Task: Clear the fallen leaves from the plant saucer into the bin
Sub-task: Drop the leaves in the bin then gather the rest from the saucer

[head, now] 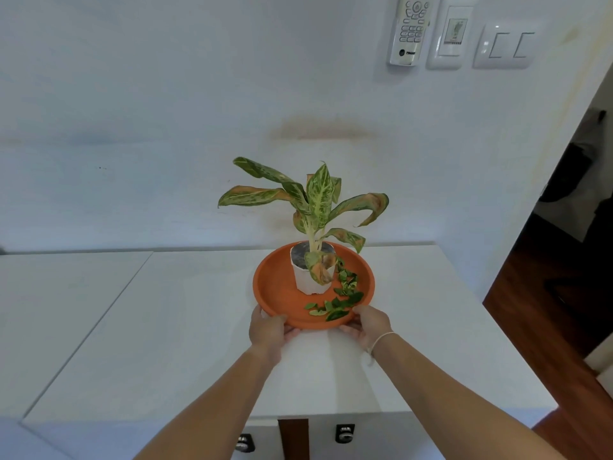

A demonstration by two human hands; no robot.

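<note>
An orange plant saucer [275, 287] rests on a white cabinet top [166, 327]. A white pot [306, 280] with a variegated green plant [315, 200] stands in the saucer's back half. Several small fallen green leaves [341, 297] lie along the saucer's right and front inner side. My left hand [268, 330] grips the saucer's near-left rim, thumb over the edge. My right hand [368, 322] grips the near-right rim, close to the front leaves. No bin is in view.
The white wall [166, 111] rises right behind the cabinet, with a remote holder [409, 28] and switches [504, 44] high on the right. A dark doorway and wooden floor [547, 310] lie to the right. The cabinet's front edge is near my arms.
</note>
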